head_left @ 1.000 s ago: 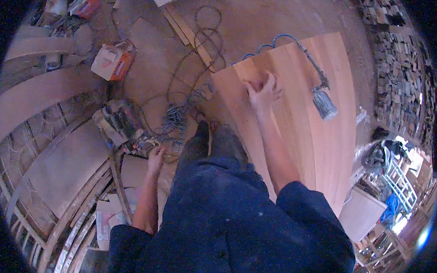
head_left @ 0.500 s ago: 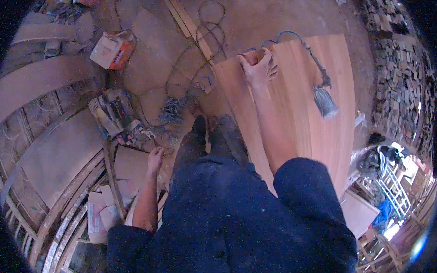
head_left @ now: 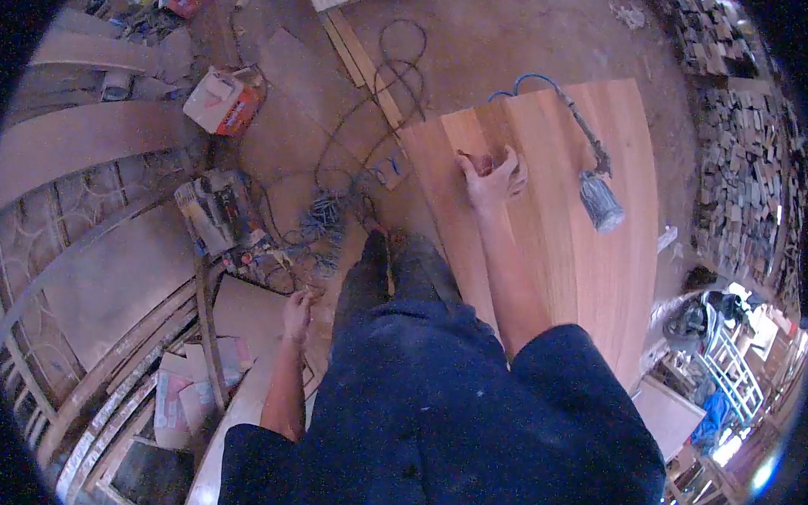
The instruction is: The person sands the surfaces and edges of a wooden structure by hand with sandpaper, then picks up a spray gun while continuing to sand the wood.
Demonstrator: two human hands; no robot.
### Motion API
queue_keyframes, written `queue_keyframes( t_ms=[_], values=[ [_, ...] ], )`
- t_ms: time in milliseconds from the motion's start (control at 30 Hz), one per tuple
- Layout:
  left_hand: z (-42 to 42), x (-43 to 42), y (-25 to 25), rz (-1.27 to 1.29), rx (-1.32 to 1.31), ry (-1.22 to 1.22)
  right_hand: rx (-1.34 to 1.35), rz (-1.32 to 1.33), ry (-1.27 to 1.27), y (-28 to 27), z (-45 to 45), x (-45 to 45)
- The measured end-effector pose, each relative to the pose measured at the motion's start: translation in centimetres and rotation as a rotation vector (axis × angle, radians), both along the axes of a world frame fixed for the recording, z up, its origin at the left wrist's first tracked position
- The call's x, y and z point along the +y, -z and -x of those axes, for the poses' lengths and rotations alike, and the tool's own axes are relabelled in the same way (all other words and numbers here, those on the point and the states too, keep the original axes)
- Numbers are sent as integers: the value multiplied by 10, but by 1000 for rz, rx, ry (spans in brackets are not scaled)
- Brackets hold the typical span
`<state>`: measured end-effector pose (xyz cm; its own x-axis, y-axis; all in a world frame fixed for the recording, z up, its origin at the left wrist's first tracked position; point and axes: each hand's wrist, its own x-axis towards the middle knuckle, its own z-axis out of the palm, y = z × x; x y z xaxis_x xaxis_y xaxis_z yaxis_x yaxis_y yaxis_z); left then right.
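Observation:
A wide wooden panel (head_left: 548, 213) with light and dark strips lies at the right. My right hand (head_left: 495, 180) is over its upper left part, its fingers curled round a reddish-brown piece (head_left: 484, 164) against the surface. A grey tool (head_left: 601, 202) with a hose rests on the panel, to the right of that hand. My left hand (head_left: 299, 313) hangs low at the left, fingers bent together near the thumb; whether it holds anything is too small to tell.
Tangled cable (head_left: 325, 212) lies on the floor ahead of my feet. An orange and white box (head_left: 224, 102) stands at upper left, above a box of tools (head_left: 211, 212). Curved boards (head_left: 87, 143) lean at left. Wood blocks (head_left: 737, 157) are stacked at far right.
My right hand went up to the panel's far edge and has come back toward me with the reddish-brown piece. The left hand stays low, and the view has shifted slightly.

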<state>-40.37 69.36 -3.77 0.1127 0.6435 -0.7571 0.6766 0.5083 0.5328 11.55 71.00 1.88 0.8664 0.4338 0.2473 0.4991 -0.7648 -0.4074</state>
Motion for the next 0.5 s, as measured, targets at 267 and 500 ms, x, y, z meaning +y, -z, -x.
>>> queue_keyframes(
  t_ms=[267,500],
  values=[
    [14,-31,12,-111,-66,-101,201,-90,-100,19,-24,32],
    [5,-80,-20,106,-45,-187,91,-57,-104,-6,-18,84]
  ],
)
